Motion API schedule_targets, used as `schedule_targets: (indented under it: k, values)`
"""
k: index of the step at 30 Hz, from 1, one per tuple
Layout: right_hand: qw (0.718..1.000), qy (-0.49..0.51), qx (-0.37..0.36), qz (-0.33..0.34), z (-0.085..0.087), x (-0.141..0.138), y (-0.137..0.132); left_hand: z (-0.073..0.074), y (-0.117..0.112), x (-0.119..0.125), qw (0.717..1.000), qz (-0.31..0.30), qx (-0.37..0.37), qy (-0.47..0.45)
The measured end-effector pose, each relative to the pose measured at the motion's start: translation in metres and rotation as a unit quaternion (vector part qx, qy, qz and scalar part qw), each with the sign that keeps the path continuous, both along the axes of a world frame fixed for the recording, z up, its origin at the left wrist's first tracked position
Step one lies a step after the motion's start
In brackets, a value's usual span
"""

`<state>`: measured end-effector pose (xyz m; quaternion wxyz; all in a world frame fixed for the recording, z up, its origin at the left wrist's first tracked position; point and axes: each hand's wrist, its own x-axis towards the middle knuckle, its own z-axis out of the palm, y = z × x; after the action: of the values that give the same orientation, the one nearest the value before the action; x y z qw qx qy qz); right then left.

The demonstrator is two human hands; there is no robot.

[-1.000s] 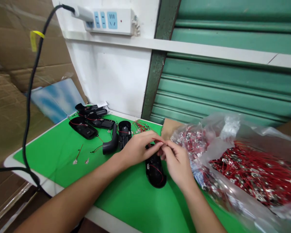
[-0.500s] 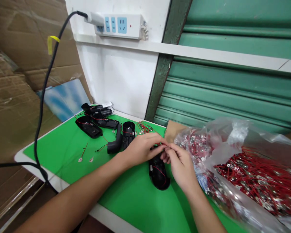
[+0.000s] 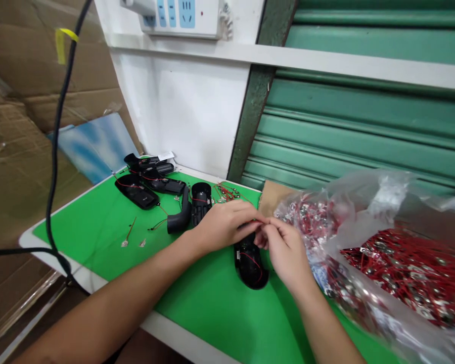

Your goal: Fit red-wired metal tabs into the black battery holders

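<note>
My left hand [image 3: 229,225] and my right hand [image 3: 284,247] meet fingertip to fingertip above the green table top, both pinched closed. A bit of thin red wire [image 3: 259,222] shows between the fingers; its ends are hidden by them. Just below lies a black plastic housing [image 3: 252,265] with its hollow side up and a red wire across the inside; its upper end is covered by my hands. Left of my left hand stands another open black housing [image 3: 201,194], beside a black curved tube-like part [image 3: 179,221].
More black housings [image 3: 136,192] cluster at the back left. Small metal contacts with red wires [image 3: 227,192] lie behind my left hand, and a loose one [image 3: 125,243] at left. A clear plastic bag [image 3: 337,247] full of wired contacts fills the right. A black cable [image 3: 55,167] hangs at left.
The view has tilted down a little, so the things on the table sit slightly higher. My hands stay pinched together over the black housing, with only a small shift of the fingers.
</note>
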<state>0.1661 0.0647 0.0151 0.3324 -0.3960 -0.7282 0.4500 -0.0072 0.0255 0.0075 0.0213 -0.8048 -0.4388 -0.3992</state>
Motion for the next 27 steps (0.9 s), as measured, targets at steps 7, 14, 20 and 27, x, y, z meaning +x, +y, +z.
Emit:
schedule_targets:
  k: [7, 14, 20, 27]
  values:
    - [1.000, -0.019, -0.018, -0.004, 0.000, 0.002, 0.002, -0.002, -0.002, 0.005, 0.997, 0.025, 0.059, 0.031]
    - [1.000, -0.007, 0.015, -0.008, -0.001, 0.000, 0.001, -0.006, -0.002, 0.006, 0.997, 0.047, 0.057, 0.038]
    - [0.999, -0.015, 0.044, -0.003, 0.000, 0.000, 0.001, -0.008, -0.001, 0.010, 0.996, 0.058, 0.055, 0.029]
    - [0.999, -0.008, 0.046, -0.004, -0.001, 0.000, 0.000, -0.006, -0.002, 0.011, 0.991, 0.066, 0.117, 0.018]
